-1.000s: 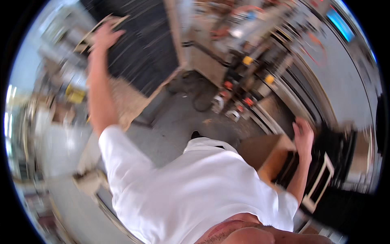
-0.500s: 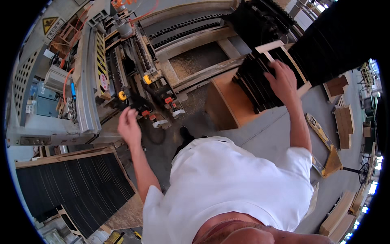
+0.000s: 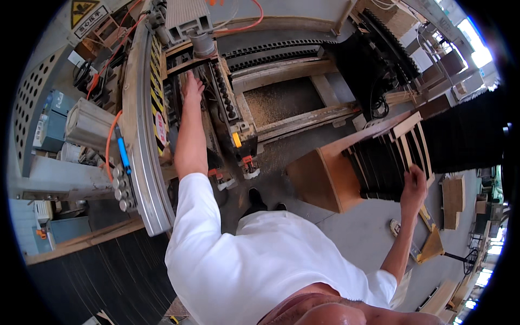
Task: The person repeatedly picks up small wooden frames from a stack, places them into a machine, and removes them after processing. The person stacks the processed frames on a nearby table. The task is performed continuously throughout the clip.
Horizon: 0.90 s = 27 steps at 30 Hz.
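My left hand (image 3: 192, 89) reaches far into the machine on the left, its fingers stretched out over the dark rails. Just beyond the fingertips lies a dark bar with light wooden edges (image 3: 187, 66), under a grey cylinder. I cannot make out whether the hand touches it. On the right, my right hand (image 3: 416, 185) has its fingers bent round the near end of a light wooden frame (image 3: 403, 149). That narrow frame rests on a stack of black strips (image 3: 374, 172), which sits on a brown wooden box (image 3: 325, 181).
A silver machine beam (image 3: 142, 179) with an orange hose runs along my left side. Below it is a large stack of black strips (image 3: 103, 276). A yellow pallet jack (image 3: 430, 245) and a shoe (image 3: 395, 226) are at the right. Sawdust covers a framed opening (image 3: 281, 103) ahead.
My left hand has moved forward, deep into the machine. My right hand has shifted from above the stack to the wooden frame's near end and closed on it. The view has turned.
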Each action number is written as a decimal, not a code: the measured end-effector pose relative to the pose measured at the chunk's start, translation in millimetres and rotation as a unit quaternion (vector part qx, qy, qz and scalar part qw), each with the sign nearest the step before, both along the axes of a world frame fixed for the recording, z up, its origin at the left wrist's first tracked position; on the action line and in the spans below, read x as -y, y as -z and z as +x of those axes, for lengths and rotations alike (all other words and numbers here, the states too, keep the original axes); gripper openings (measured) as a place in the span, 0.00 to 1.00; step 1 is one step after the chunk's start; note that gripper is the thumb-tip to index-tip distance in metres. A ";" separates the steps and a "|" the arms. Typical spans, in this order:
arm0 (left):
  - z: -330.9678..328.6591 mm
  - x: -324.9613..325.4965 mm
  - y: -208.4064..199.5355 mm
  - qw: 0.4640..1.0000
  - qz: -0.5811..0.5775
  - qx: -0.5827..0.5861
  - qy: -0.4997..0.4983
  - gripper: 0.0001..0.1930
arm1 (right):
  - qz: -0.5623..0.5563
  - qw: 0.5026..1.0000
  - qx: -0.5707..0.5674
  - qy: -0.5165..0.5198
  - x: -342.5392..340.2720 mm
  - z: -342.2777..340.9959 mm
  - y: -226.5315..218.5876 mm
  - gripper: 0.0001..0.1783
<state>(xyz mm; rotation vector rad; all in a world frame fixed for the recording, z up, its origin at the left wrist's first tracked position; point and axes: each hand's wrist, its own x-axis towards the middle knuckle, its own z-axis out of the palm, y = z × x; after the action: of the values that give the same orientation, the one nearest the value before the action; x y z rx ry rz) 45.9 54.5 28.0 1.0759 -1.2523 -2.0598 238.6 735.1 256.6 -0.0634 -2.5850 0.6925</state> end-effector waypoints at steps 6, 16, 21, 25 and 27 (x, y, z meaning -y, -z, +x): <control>-74.1 54.4 20.6 0.990 0.108 -0.050 -0.081 0.32 | 0.048 0.990 -0.011 -0.132 93.7 11.4 -33.3 0.12; 0.7 11.2 28.0 0.966 0.168 -0.163 -0.106 0.37 | 0.055 0.884 -0.041 -0.462 251.0 -82.0 12.0 0.11; 94.1 -68.1 27.2 0.990 -0.038 -0.112 0.075 0.19 | 0.044 0.808 -0.055 -0.585 344.7 -146.9 73.7 0.08; 140.2 -88.6 31.4 0.941 0.166 -0.285 0.073 0.16 | 0.046 0.746 -0.069 -0.661 431.6 -172.3 120.5 0.08; 146.7 -102.5 20.1 0.937 0.164 -0.299 0.075 0.18 | 0.050 0.713 -0.059 -0.697 459.6 -179.0 135.6 0.09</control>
<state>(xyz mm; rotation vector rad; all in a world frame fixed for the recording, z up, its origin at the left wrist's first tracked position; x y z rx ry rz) 192.5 157.0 7.9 0.4084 -0.7134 -2.5066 59.6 275.5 121.1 2.0289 -2.0931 0.8994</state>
